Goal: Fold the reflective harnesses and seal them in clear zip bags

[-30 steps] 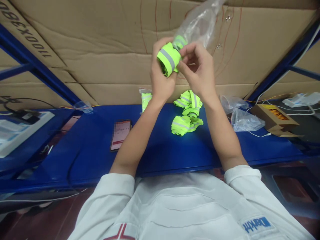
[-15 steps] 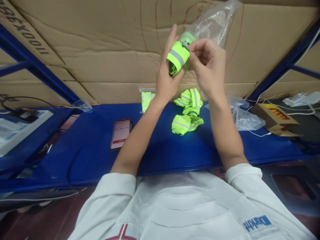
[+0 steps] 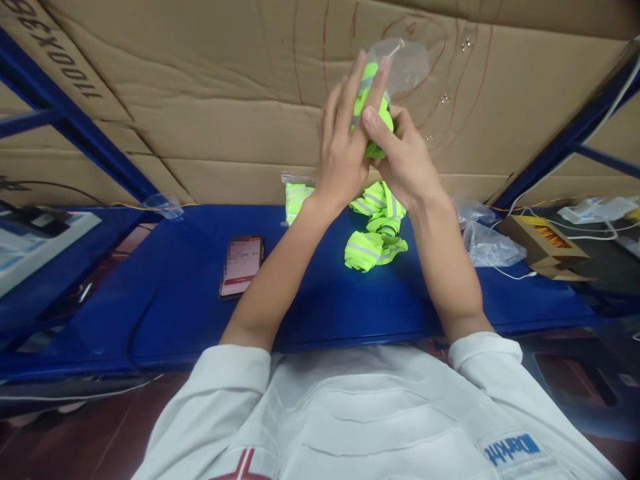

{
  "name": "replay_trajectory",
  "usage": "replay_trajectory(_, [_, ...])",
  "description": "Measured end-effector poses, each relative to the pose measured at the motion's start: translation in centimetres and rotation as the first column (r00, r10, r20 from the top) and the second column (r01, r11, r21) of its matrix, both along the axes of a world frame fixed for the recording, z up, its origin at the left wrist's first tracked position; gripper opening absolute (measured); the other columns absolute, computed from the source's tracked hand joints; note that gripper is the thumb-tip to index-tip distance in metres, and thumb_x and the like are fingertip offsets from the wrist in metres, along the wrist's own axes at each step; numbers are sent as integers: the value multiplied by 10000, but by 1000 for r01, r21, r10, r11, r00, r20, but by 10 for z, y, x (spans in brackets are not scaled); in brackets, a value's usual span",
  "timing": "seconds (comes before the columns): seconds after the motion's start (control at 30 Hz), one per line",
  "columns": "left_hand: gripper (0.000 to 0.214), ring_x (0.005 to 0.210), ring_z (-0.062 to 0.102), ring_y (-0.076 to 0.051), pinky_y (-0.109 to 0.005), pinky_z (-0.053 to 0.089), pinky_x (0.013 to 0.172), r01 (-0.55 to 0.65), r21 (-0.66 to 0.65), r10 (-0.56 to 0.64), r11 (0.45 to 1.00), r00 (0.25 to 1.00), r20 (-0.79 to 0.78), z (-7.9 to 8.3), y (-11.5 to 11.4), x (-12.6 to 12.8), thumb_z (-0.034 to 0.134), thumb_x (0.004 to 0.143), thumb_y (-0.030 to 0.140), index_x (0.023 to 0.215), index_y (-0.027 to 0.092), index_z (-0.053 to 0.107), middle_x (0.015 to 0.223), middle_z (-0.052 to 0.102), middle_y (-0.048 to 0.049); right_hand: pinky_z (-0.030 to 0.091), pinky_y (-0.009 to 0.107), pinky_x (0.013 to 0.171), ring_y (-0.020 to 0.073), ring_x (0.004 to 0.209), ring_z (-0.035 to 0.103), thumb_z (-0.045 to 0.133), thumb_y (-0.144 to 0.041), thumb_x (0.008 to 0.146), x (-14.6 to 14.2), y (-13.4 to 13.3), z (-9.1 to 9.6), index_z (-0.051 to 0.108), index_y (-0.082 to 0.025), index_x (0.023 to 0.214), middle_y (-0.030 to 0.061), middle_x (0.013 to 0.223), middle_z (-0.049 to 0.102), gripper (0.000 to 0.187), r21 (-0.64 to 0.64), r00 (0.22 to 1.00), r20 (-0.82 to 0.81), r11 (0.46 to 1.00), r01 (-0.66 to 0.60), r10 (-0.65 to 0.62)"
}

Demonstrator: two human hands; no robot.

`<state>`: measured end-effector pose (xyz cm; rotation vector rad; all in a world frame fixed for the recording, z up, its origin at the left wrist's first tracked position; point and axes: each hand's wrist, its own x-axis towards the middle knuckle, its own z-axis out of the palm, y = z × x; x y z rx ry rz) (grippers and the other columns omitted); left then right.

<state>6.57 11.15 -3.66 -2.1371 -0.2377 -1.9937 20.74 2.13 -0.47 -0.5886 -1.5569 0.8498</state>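
Raised above the table, a folded neon-yellow reflective strap (image 3: 382,120) with grey bands is held between both hands. My left hand (image 3: 345,150) presses on it from the left, its fingers fairly straight and pointing up. From the right, my right hand (image 3: 413,160) closes round the strap, the thumb lying across its near side. A clear plastic bag (image 3: 407,65) sticks out past the strap at the top; whether it encloses the strap I cannot tell. Below the hands lie loose crumpled reflective straps (image 3: 370,250). Beside my left forearm is a bagged yellow strap (image 3: 296,200).
A phone (image 3: 242,267) lies on the blue table (image 3: 190,320) at left, with a clear plastic cup (image 3: 167,207) behind it. To the right are crumpled clear bags (image 3: 493,245) and an open cardboard box (image 3: 545,247). A cardboard wall (image 3: 225,100) stands at the back.
The right hand has gone from pinching at the strap's edge to wrapping round it. The strap has turned more upright, and the plastic bag has swung lower behind it.
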Motion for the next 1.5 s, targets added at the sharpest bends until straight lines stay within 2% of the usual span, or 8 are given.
replay_trajectory(0.33, [876, 1769, 273, -339, -514, 432, 1393, 120, -7, -119, 993, 988, 98, 27, -41, 13, 424, 965, 977, 1688, 523, 230, 1805, 371, -1, 683, 429, 908, 266, 1214, 742, 644, -517, 856, 11, -10, 13, 419, -357, 1248, 27, 1361, 729, 480, -1, 993, -112, 999, 43, -43])
replay_trajectory(0.43, [757, 1705, 407, -354, -540, 440, 1383, 177, 62, -183, 982, 976, 114, 25, -42, 18, 343, 1032, 914, 1669, 511, 274, 1746, 428, -24, 680, 401, 852, 263, 1296, 716, 687, -603, 821, 5, -9, 11, 376, -381, 1254, 5, 1443, 693, 578, -9, 992, -93, 997, 82, -83])
replay_trajectory(0.6, [822, 1653, 489, -380, -567, 521, 1303, 117, -122, -112, 986, 992, 50, 26, -35, 14, 426, 971, 997, 1634, 512, 404, 1694, 516, -29, 662, 408, 831, 276, 1180, 718, 685, -577, 673, 10, 4, 9, 388, -378, 1200, -2, 1315, 703, 637, -53, 982, -90, 986, 159, -164])
replay_trajectory(0.7, [518, 1379, 716, -317, -492, 650, 1111, 179, -2, -178, 984, 976, 122, 31, -34, 0, 431, 1092, 806, 1500, 528, 591, 1490, 703, -19, 660, 386, 782, 259, 1073, 721, 684, -538, 659, 14, 5, 11, 408, -374, 1176, -20, 1227, 710, 608, -26, 979, -120, 986, 165, -167])
replay_trajectory(0.83, [318, 1218, 723, -326, -466, 657, 966, 22, 76, -34, 997, 985, 167, 34, -43, -17, 584, 1097, 646, 1310, 502, 771, 1286, 765, -68, 656, 351, 815, 223, 1091, 707, 685, -507, 759, 14, -3, 11, 450, -398, 1227, -70, 1289, 729, 535, 5, 982, -101, 987, 159, -158])
replay_trajectory(1.13, [565, 1147, 685, -379, -549, 573, 1033, 82, -8, -81, 997, 995, 54, 20, -17, -21, 560, 998, 872, 1347, 487, 781, 1202, 722, -120, 671, 441, 915, 283, 1219, 735, 882, -513, 740, 10, -5, 6, 501, -439, 1166, -84, 1214, 757, 576, 46, 990, -133, 997, 63, -56])
replay_trajectory(1.27, [579, 1214, 648, -346, -491, 532, 1140, 58, -98, -52, 994, 997, 59, 20, -48, -8, 497, 1031, 858, 1280, 409, 766, 1209, 715, -116, 665, 471, 890, 311, 1166, 748, 867, -508, 725, 7, 4, 2, 506, -430, 1123, -69, 1152, 753, 543, 44, 975, -196, 992, 117, -107])
replay_trajectory(1.5, [503, 1204, 618, -377, -546, 456, 1152, -237, -211, 253, 948, 966, 52, 30, -108, 0, 409, 1139, 665, 1145, 369, 815, 1232, 721, -167, 686, 388, 963, 267, 1204, 726, 871, -547, 730, 2, 1, 6, 494, -387, 1171, -31, 1218, 759, 602, 12, 948, -261, 981, 192, -182])
